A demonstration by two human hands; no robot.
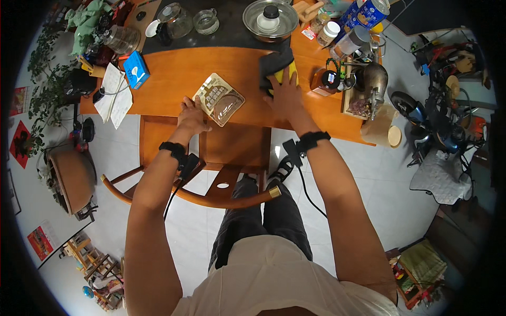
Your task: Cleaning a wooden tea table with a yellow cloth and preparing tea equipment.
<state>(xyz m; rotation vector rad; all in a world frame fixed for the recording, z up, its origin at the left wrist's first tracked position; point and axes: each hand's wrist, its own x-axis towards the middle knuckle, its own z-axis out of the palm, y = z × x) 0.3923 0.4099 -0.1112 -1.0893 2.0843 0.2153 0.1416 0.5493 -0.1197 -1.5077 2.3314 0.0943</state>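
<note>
A beige and brown pouch (218, 99) lies flat on the wooden desk (179, 66). My left hand (191, 115) rests at the desk's front edge just left of the pouch, fingers spread, with nothing visible in it. To the pouch's right, my right hand (284, 97) lies with fingers stretched out over a folded dark grey and yellow cloth (271, 62), touching it; the fingertips rest on the cloth. Right of this cloth stands a dark-lidded amber jar (323, 84).
Along the back are glass jars (179, 25), a steel pan (284, 23), bottles and cans (363, 16). Papers (110, 100) and a blue box (137, 71) lie left; a metal pot (374, 81) is right. A wooden chair (232, 147) is below the desk edge, plants (39, 105) far left.
</note>
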